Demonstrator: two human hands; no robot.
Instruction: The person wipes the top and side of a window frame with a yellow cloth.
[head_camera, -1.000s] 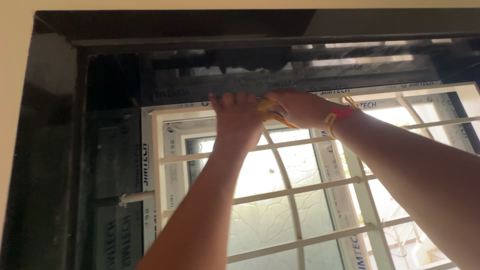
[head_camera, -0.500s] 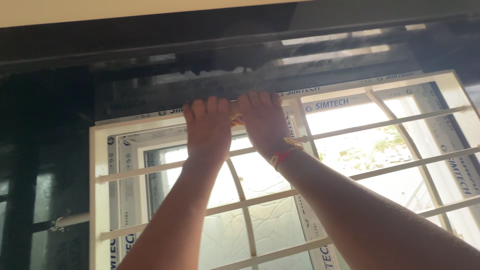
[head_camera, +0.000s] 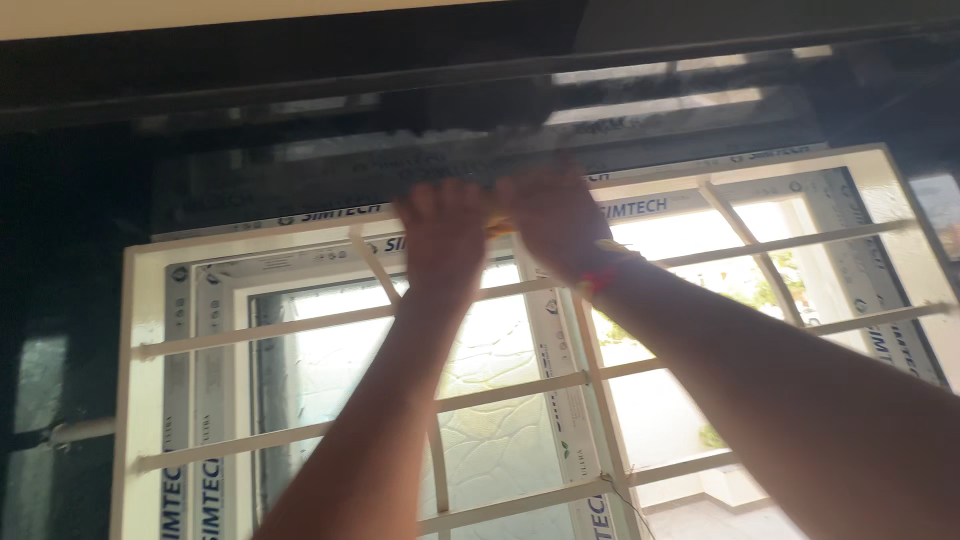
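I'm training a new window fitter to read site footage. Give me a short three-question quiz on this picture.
1. True or false: both hands are raised to the top of the window frame.
2. What lies in front of the panes? A) a curtain B) a white grille of bars C) a roller blind
3. What small thing shows between the left hand and the right hand, and what colour is it?

Key: 1 true. 2 B. 3 A yellow object, mostly hidden by the blurred hands; its kind cannot be told.
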